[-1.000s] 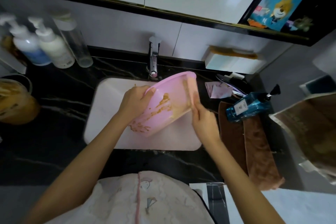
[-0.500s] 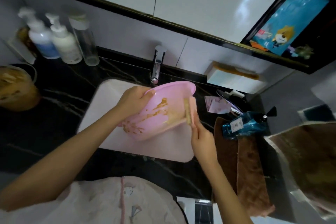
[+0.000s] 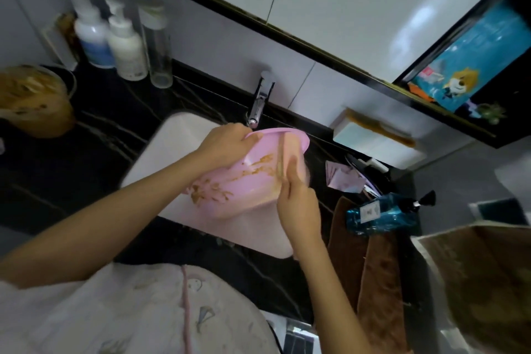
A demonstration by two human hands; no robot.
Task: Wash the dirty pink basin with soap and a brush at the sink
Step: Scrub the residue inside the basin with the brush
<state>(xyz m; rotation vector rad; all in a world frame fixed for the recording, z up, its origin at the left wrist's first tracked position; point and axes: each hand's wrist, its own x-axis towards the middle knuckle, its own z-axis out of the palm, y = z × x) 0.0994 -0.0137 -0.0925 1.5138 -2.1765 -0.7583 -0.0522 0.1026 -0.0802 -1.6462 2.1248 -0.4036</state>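
There is one pink basin (image 3: 247,181), and two hands hold it above the one white sink (image 3: 178,144), just under the single faucet (image 3: 260,103). On the black counter (image 3: 71,158) I count three upright bottles at the back left, standing side by side: a blue and white pump bottle (image 3: 92,34), a white pump bottle (image 3: 126,49) and a clear bottle (image 3: 156,46). A fourth one, the blue bottle (image 3: 382,214), lies on its side on a brown towel (image 3: 370,267) to the right of the sink, with its pump end pointing to the right. One brown container (image 3: 34,100) stands at the far left, and one white box (image 3: 373,144) sits against the wall behind the towel.

The basin is strongly tilted. Its rim is high, near the faucet, and its rounded part is low, toward the person, so its long axis goes from lower left to upper right in the view. Brown stains cover the surface that faces the camera; I cannot tell if this surface is the inside or the outside. One tan strip runs along the right part of it, and I cannot tell if this is a tool or only dirt.

The left hand (image 3: 227,146) has its fingers curled over the upper left rim and grips it firmly. The right hand (image 3: 298,204) has its fingers almost straight and close together, and they press flat against the right side of the basin, just beside the tan strip
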